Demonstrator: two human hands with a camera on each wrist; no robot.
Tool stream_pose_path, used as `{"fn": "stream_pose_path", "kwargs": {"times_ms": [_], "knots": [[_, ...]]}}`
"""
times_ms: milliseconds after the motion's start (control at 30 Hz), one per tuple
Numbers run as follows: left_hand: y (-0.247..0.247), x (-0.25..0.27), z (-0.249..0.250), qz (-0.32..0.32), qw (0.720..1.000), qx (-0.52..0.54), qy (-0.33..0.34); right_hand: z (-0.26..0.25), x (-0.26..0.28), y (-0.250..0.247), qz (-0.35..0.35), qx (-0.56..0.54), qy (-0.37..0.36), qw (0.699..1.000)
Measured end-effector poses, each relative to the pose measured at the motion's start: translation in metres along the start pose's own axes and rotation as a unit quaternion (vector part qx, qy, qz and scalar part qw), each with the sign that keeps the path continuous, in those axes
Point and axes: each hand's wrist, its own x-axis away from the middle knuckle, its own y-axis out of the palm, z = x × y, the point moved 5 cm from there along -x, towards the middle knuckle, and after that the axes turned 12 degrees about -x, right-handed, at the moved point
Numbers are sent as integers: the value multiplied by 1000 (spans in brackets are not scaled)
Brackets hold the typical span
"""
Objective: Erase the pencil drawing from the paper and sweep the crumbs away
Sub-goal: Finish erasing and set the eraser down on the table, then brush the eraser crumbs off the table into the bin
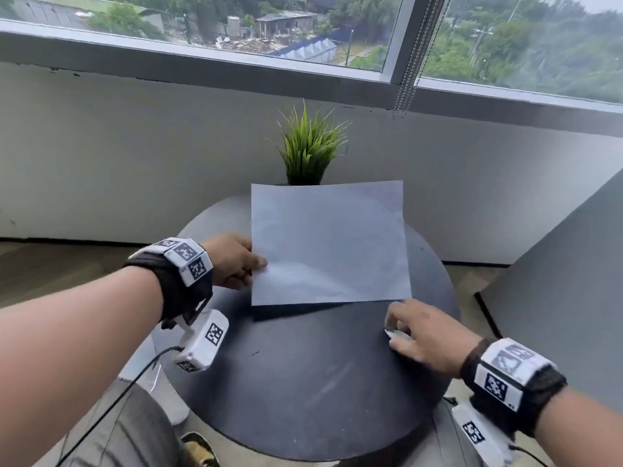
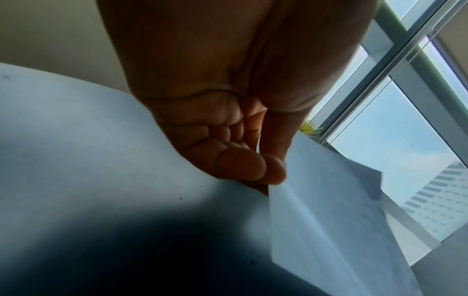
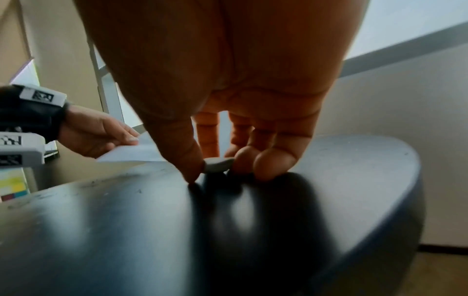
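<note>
**Paper lifted at the left, eraser pinched at the right edge of the table**

Eraser [image 3: 218, 164] first, nearest the person: a small pale oval piece is pinched between the thumb and fingertips of the right hand [image 1: 426, 335], low over the right edge of the round dark table [image 1: 303, 382]. In the right wrist view the thumb tip and the outer fingertips appear to touch the tabletop; whether the eraser itself rests on it cannot be told. A few pale specks, possibly crumbs, are seen on the dark surface near the table's front.

Farther in, the sheet of paper [image 1: 328, 244] is held by the left hand [image 1: 232, 261], thumb on top and fingers curled beneath its left edge. The sheet is raised and tilted, its near edge casting a shadow on the table. No pencil marks can be made out on the side that shows, so the erasing is judged to be done or nearly so.

The relation that matters: the paper lies ahead and to the left of the right hand, its near right corner just beside those fingertips, its long axis running left to right. The left hand, already gripping it, is the one placed to tip or shake it.

At the table's far edge a potted grass plant [image 1: 308, 153] stands behind the sheet.
</note>
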Motion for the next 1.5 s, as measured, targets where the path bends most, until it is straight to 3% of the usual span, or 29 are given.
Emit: {"fn": "stream_pose_path", "kwargs": {"times_ms": [67,200,300,500,533,567,633,667,767,867,967,1067,1167,1233,1333,1400,1500], "knots": [[5,-14,6,1,1000,-20,-15,2,-11,-11,-2,-14,-1,1000],[13,-32,29,2,1000,-24,-17,8,-45,-68,92,-14,-1,996],[18,-44,46,2,1000,-13,-10,8,-77,-98,112,-19,17,993],[19,-62,60,51,999,1,8,20,-134,-84,91,-15,43,995],[19,-63,62,64,997,-46,25,23,-139,-77,89,2,46,995],[17,-61,66,85,984,-151,49,25,-144,-72,92,11,49,995],[21,-56,73,122,910,-383,105,27,-148,-66,100,15,52,993],[27,-53,74,116,877,-449,129,26,-148,-65,101,18,49,994],[45,-53,70,44,827,-545,133,23,-140,-70,108,-1,36,993],[48,-60,69,39,799,-588,120,24,-119,-84,140,11,41,989],[46,-63,68,42,784,-608,118,31,-86,-70,75,73,115,988],[44,-65,65,41,782,-613,105,11,-42,-22,-31,110,117,987],[46,-65,63,39,788,-605,108,-36,-8,14,-131,84,-4,988],[46,-62,61,39,805,-581,113,-40,-15,2,-119,21,-46,992],[35,-53,48,57,856,-503,107,-10,-40,-31,-19,35,51,998],[28,-40,37,62,863,-490,109,-6,-43,-18,-48,97,88,990],[34,-9,11,17,833,-541,111,-46,-22,24,-152,117,-10,981]]}}
